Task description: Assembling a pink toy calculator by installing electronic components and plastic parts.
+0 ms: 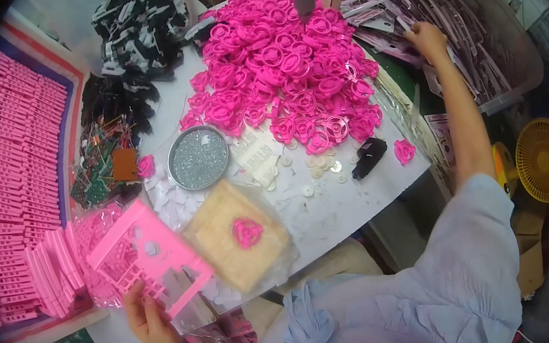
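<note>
Low on the left, my left hand (150, 321) grips the lower edge of a pink plastic panel (169, 258) with cut-out openings, thumb and fingers closed on it. The panel is tilted over the table edge, beside a yellowish pad in clear plastic (214, 211). A pink steering-wheel-shaped part (248, 232) lies on that pad. My right arm stretches to the far right, where my right hand (429, 41) has its fingers curled at a heap of flat whitish-pink printed pieces (383, 18). What it grasps there is too small to make out.
A big pile of pink wheel-shaped parts (280, 59) covers the table's back. Nearer are a round metal dish (227, 167) of small metal pieces and a black part (370, 157). Pink panels (13, 136) are stacked left. A clear bin (524, 62) and yellow fan (543, 160) stand right.
</note>
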A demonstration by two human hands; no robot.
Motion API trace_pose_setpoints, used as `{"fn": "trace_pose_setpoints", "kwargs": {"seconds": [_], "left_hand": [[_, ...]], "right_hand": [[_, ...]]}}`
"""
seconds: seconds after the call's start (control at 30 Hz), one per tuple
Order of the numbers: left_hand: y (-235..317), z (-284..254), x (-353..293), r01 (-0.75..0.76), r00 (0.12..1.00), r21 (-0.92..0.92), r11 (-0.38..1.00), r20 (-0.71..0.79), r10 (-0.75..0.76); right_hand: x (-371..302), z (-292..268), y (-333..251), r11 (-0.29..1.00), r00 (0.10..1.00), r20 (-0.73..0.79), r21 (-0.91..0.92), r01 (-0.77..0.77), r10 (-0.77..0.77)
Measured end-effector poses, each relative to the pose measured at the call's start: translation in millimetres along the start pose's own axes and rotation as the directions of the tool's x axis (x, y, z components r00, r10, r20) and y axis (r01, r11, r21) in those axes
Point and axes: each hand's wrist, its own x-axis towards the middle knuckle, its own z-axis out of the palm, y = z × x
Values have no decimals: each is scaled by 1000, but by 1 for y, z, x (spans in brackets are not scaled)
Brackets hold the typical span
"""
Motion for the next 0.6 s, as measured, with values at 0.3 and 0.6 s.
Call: {"fn": "trace_pose_setpoints", "kwargs": {"seconds": [0.3, 0.6], "left_hand": [[-16, 53, 1, -227, 974, 86, 970, 43, 224], [-10, 128, -26, -178, 965, -36, 983, 191, 182]], "right_hand": [[-98, -53, -17, -308, 970, 91, 938, -161, -227], [-349, -110, -301, 89, 624, -30, 983, 159, -781]]}}
